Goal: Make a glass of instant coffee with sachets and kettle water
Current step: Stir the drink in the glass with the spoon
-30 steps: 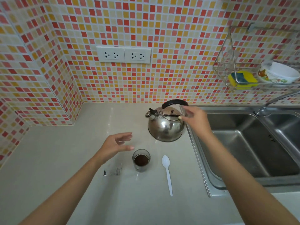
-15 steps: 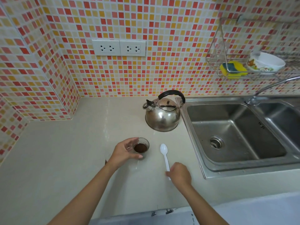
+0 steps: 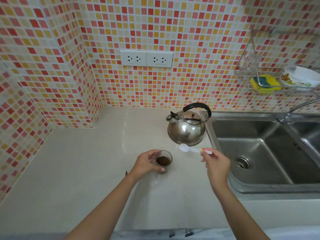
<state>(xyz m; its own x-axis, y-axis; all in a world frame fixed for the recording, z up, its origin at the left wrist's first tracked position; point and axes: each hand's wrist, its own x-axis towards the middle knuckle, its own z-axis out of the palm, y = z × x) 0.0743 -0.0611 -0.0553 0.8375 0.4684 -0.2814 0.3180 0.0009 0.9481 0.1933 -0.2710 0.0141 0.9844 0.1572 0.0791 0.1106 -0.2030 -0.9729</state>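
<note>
Glass (image 3: 164, 160): being gripped on the counter (image 3: 83, 170) by the left hand (image 3: 147, 164), fingers curled around its left side; dark coffee powder (image 3: 163, 161) being held inside. White spoon (image 3: 188, 148): being pinched by its handle in the right hand (image 3: 216, 163), raised just right of the glass. Kettle (image 3: 187, 126): being kept farther back, beside the sink (image 3: 259, 149).

Both bare forearms reach forward from the near edge, angling toward each other. The left hand (image 3: 147, 163) is cupped, fingers (image 3: 156, 168) and thumb curled around the glass (image 3: 164, 161). The right hand (image 3: 216, 163) is raised just to its right, fingertips pinching the spoon (image 3: 187, 148) handle, wrist bent.
</note>
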